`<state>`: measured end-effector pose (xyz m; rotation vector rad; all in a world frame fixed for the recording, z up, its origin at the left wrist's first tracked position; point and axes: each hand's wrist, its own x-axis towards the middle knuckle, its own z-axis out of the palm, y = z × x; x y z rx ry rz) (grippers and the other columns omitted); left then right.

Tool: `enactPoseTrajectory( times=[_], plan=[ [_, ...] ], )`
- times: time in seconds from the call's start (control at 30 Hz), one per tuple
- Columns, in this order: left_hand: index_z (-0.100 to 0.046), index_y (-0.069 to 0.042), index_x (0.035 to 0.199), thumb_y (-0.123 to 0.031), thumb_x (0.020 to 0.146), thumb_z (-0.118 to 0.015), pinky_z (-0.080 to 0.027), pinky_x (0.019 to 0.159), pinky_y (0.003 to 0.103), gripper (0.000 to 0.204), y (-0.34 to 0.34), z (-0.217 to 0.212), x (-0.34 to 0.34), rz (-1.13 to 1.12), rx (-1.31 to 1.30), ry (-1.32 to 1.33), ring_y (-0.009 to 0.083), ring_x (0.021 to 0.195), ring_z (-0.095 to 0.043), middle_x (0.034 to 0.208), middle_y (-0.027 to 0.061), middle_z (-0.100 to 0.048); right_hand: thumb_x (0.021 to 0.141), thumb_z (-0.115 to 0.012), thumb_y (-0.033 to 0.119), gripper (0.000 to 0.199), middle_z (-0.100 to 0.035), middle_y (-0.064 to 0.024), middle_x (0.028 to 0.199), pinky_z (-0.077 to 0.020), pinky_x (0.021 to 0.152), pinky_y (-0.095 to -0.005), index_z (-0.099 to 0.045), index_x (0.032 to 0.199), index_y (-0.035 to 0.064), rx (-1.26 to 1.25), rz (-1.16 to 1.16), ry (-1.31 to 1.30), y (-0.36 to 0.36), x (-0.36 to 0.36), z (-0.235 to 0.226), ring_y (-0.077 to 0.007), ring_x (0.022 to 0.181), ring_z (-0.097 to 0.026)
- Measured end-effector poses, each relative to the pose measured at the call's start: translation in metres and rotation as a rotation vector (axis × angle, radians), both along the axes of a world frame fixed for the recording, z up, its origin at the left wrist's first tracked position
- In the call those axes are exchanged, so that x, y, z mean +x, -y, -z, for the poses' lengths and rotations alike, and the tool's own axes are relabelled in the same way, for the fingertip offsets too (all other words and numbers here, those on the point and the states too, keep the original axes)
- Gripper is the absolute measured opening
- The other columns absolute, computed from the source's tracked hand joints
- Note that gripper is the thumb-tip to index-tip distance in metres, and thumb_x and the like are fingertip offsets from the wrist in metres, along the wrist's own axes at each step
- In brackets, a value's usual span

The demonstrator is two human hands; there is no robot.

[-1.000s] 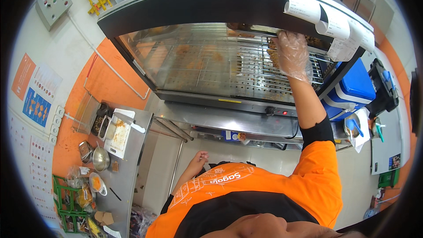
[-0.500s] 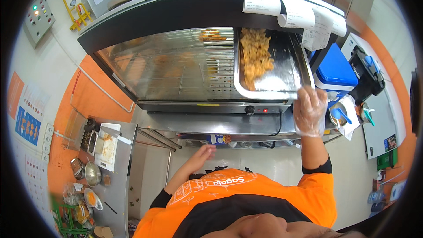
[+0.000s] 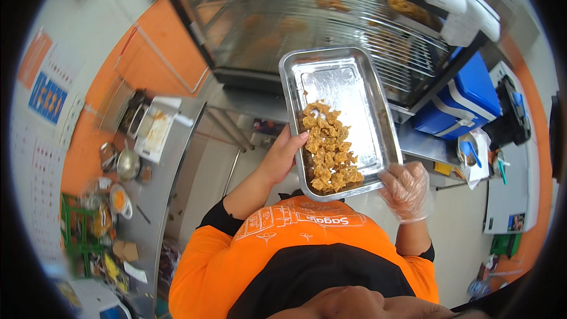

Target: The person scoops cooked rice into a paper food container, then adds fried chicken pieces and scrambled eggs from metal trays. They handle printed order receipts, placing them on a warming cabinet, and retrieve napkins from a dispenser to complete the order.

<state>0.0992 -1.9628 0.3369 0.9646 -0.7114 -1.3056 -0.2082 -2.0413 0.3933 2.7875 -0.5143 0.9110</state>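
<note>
Head view, looking down. A rectangular shiny metal tray [image 3: 348, 91] is held at centre frame, just above the person's orange shirt [image 3: 283, 242], in front of a glass-fronted warming cabinet with wire racks [image 3: 331, 18] that fills the upper centre. Golden fried pieces [image 3: 329, 147] lie heaped in the tray's lower half; its upper half is bare metal.

The bare left hand [image 3: 284, 155] grips the tray's left rim, the fingers [image 3: 298, 139] curled over the edge (those beneath the tray are hidden). The right hand [image 3: 406, 189], in a clear plastic glove, supports the tray's lower right corner from below; how tightly its fingers close cannot be told.

The cabinet's contents are blurred by reflections. A steel table [image 3: 171, 159] at left carries small bowls and utensils, hard to make out. A blue box [image 3: 458, 106] stands at right.
</note>
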Motion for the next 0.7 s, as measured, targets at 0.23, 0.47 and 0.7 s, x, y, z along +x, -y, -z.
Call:
enactPoseTrajectory(
  times=[0.23, 0.47, 0.7],
  plan=[
    [-0.033, -0.007, 0.155, -0.03, 0.104, -0.056, -0.05, 0.098, 0.034, 0.061, -0.173, 0.036, 0.025, -0.405, 0.08, 0.184, 0.0157, 0.121, -0.055, 0.14, 0.0082, -0.052, 0.082, -0.083, 0.023, 0.046, -0.072, -0.0094, 0.102, -0.0512, 0.08, -0.0466, -0.067, 0.124, 0.01, 0.506, -0.321, 0.116, -0.059, 0.099, 0.0, -0.033, 0.087, -0.065],
    [-0.023, 0.0, 0.16, -0.025, 0.105, -0.052, -0.038, 0.114, 0.037, 0.067, -0.363, 0.045, -0.018, -0.806, 0.167, 0.098, 0.0228, 0.137, -0.046, 0.149, 0.0142, -0.048, 0.088, -0.077, 0.017, 0.028, -0.067, -0.0143, 0.096, -0.0528, 0.078, -0.0428, -0.069, 0.112, 0.0068, 0.476, -0.86, -0.306, -0.215, 0.262, 0.024, -0.034, 0.087, -0.066],
    [-0.026, -0.001, 0.16, -0.026, 0.106, -0.052, -0.035, 0.116, 0.038, 0.065, -0.504, 0.045, -0.056, -1.228, 0.322, 0.029, 0.0233, 0.139, -0.044, 0.151, 0.0141, -0.047, 0.093, -0.07, 0.006, 0.013, -0.066, -0.0067, 0.096, -0.0523, 0.086, -0.0337, -0.061, 0.103, 0.0069, 1.014, -1.196, -0.55, -0.348, 0.344, 0.045, -0.0202, 0.093, -0.067]
  ],
)
